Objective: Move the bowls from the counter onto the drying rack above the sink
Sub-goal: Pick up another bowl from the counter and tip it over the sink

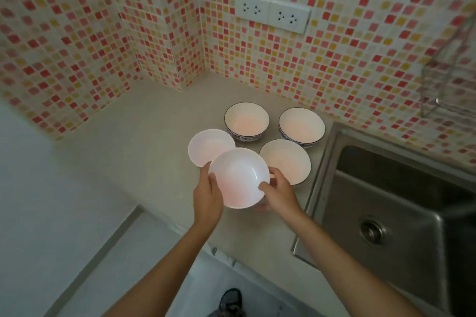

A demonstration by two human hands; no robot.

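Observation:
Both of my hands hold a plain white bowl (238, 176) just above the counter (144, 141). My left hand (208, 194) grips its left rim, thumb inside. My right hand (279, 193) grips its right rim, thumb over the edge. Behind it on the counter sit another plain white bowl (207, 145), a white bowl with a dark rim (286, 159), and two deeper bowls with blue-patterned sides, one at back left (246, 119) and one at back right (301, 125). The wire drying rack (448, 80) hangs at the far right edge, above the sink.
A steel sink (391, 203) with a round drain lies to the right of the bowls. Mosaic-tiled walls enclose the counter corner, with a double socket (273, 13) on the back wall. The counter's front edge runs below my forearms; floor and a shoe show beneath.

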